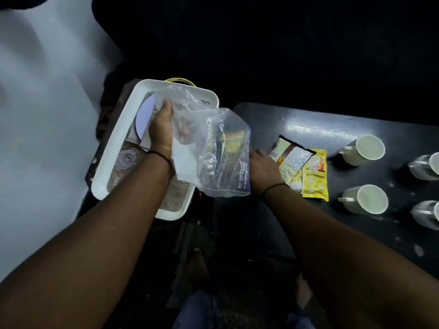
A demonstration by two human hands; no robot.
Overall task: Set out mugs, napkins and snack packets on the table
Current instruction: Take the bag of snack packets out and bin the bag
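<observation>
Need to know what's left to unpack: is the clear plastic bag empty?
Not empty. Through the clear plastic bag, held up by the left hand, at least one yellowish packet shows inside.

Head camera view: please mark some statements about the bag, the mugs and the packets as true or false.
1. The left hand holds up a clear plastic bag. True.
2. All mugs lie in the white tray. False: the white mugs stand on the black table.
3. Snack packets lie on the table beside the right hand. True.
4. The bag is empty. False: packets still show inside it.
</observation>
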